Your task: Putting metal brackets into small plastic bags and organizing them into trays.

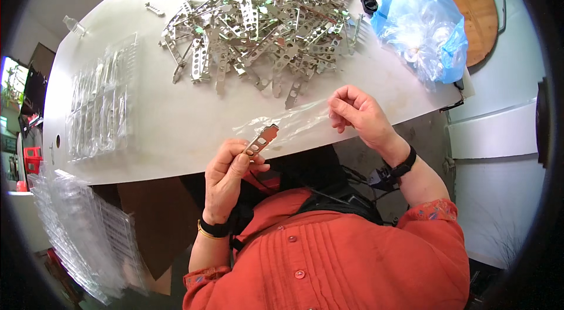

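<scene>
Near the table's front edge, my left hand [226,172] grips a metal slot bracket [260,141] with a row of holes, between thumb and fingers. To its right, my right hand [361,115] is closed in a pinch on a thin clear plastic film [299,120]. The film stretches leftward over the tabletop and lies just behind the bracket; whether it is a sleeve or a loose strip I cannot tell. Beyond both hands spreads a big heap of similar metal brackets [252,34], tangled and lying every way.
A clear compartment tray [100,104] with long pieces in it lies on the table's left. More clear trays [88,233] are stacked below the left edge. A blue bag [382,19] of crumpled clear plastic sits at right, beside a small black object [368,1]. One bracket [154,9] lies apart.
</scene>
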Demonstrator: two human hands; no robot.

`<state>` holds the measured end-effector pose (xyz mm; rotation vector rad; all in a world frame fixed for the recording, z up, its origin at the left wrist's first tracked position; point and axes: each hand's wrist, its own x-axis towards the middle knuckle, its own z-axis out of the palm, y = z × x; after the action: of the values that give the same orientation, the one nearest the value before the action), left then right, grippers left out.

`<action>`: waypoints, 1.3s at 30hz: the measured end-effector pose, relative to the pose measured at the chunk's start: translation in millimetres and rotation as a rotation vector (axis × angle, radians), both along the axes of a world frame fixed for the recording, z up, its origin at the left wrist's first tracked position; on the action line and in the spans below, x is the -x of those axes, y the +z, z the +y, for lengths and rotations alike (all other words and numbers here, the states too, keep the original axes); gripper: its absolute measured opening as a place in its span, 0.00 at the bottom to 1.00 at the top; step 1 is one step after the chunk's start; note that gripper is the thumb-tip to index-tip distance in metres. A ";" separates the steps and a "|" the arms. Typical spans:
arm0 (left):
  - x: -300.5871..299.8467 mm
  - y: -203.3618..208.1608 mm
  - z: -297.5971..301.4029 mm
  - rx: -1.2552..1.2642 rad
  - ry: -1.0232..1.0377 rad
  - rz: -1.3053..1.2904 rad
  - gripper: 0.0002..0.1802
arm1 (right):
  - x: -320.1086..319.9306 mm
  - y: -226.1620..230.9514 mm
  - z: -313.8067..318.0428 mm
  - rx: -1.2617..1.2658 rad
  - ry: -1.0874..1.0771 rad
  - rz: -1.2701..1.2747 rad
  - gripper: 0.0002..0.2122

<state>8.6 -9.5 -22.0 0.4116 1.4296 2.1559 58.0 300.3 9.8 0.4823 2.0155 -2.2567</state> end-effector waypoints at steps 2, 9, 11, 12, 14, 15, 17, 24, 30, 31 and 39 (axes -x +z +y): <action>-1.9 3.9 0.8 0.023 0.006 0.016 0.10 | -1.0 0.0 1.2 -0.011 -0.007 0.023 0.08; -4.7 0.2 0.8 0.000 0.069 -0.020 0.11 | -1.7 -2.1 0.7 0.071 -0.098 -0.010 0.08; -5.6 -0.8 1.5 -0.006 0.078 -0.024 0.11 | -3.1 3.3 -5.8 0.063 -0.018 -0.070 0.08; -5.5 -1.0 2.2 -0.009 0.078 -0.023 0.11 | -4.0 5.4 -8.0 0.061 0.024 -0.099 0.08; -5.2 -1.5 3.4 -0.015 0.079 -0.022 0.11 | -5.3 0.2 -7.3 0.023 0.058 -0.078 0.07; -4.9 -1.5 3.9 -0.008 0.086 -0.022 0.11 | -5.9 -3.2 -6.6 0.005 0.075 -0.068 0.06; -4.0 -1.5 4.0 0.006 0.101 -0.024 0.11 | -5.8 -7.6 -1.3 -0.007 0.064 -0.061 0.06; -0.7 -2.6 -8.8 -0.034 0.118 -0.142 0.12 | -8.2 -4.4 5.0 -0.021 0.021 -0.111 0.05; -0.1 0.4 -5.9 -0.044 0.035 -0.243 0.15 | -8.9 0.5 2.2 -0.041 0.047 -0.146 0.05; -0.4 0.5 -5.7 -0.032 0.024 -0.248 0.14 | -8.7 1.3 2.7 -0.045 0.053 -0.154 0.06; 0.5 3.9 -3.6 0.057 0.076 -0.249 0.12 | 0.6 -6.3 28.6 -0.205 0.040 -0.118 0.07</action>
<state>8.1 -13.1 -18.2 0.0649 1.3804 2.1326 57.5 328.9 3.5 0.5703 2.1849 -1.9598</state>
